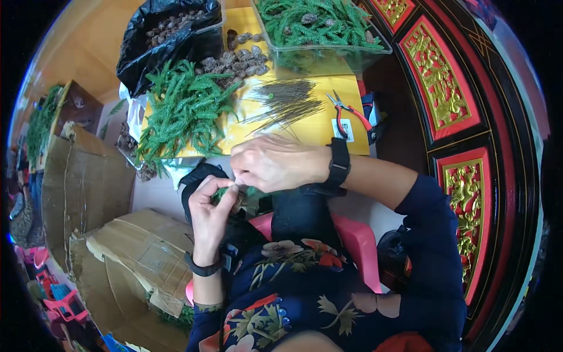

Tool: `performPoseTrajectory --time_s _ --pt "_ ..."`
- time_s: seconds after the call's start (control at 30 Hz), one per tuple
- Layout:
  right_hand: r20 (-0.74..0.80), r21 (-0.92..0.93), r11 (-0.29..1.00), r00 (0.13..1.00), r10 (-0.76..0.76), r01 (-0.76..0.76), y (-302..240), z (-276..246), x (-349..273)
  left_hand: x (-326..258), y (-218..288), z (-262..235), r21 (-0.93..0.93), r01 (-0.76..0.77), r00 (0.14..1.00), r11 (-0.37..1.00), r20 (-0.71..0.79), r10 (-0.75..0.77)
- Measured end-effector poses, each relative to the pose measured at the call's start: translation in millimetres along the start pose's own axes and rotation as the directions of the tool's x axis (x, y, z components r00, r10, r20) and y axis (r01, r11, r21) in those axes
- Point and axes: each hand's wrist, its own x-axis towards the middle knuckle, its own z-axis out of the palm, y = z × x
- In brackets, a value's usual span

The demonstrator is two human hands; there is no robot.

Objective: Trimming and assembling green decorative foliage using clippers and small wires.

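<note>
In front of the near edge of the yellow table (346, 88), my two hands meet over my lap. My left hand (210, 205) is closed, thumb and forefinger pinched together at the tips. Bent over it from the right, my right hand (270, 164) is closed too, its fingertips touching the left ones. What they pinch is too small and too covered to make out; bits of green sprig show just below them. Nearest on the tabletop lie a heap of green artificial pine sprigs (187, 111), loose thin dark wires (287, 97) and red-handled pliers (349, 111).
Pine cones (237, 63) lie behind the sprigs. A black plastic bag (132, 56) of small cones and a clear bin (328, 58) of sprigs stand at the back. Cardboard boxes (88, 182) sit left; a carved red-and-gold panel (437, 76) rises right.
</note>
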Motion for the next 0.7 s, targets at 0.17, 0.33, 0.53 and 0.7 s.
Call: performPoseTrajectory --time_s 0.17,0.33,0.53,0.7 --pt "-0.169 0.281 0.957 0.978 0.123 -0.072 -1.1 6.4 -1.0 -0.3 0.0 2.4 -0.214 0.073 0.994 0.974 -0.067 -0.089" --pt "-0.411 -0.043 0.928 0.840 -0.353 0.369 -0.7 0.2 0.9 3.9 -3.5 -10.3 -0.621 0.219 0.976 0.752 0.129 -0.178" --pt "-0.376 -0.235 0.861 0.775 -0.508 0.450 0.9 3.2 3.3 4.0 -6.9 -10.7 -0.693 0.305 0.952 0.653 0.216 -0.216" --pt "-0.205 -0.146 0.973 0.957 -0.207 0.180 -7.7 -1.3 -4.9 -3.7 7.7 -0.3 -0.340 0.216 0.976 0.915 0.085 -0.199"
